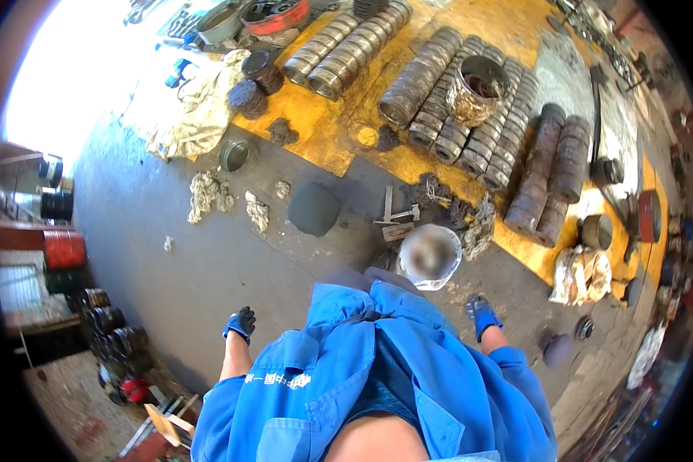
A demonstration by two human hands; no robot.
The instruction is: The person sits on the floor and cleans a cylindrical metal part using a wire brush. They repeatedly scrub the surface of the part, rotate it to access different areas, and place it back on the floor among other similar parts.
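Note:
My left hand [241, 323], in a blue glove with dark fingers, hangs low over the grey floor with its fingers apart and nothing visible in them. On the other side, my right hand [481, 314] wears a matching glove; its fingers look loosely open, and I see nothing held. Nearest to it is a white bucket [428, 285], whose inside is blurred and dark. Just beyond the bucket lie a small hammer [405, 213], a T-shaped metal tool [388, 205] and a flat block [398, 232]. Neither hand touches any of these.
Beyond, rows of stacked metal rings [420, 77] lie on a yellow floor covering [308, 142], with a ring-filled tin [470, 108] on top. A dark round pad [313, 209], cloth wads [208, 195] and an open can [234, 155] lie ahead. Drums [63, 250] stand left.

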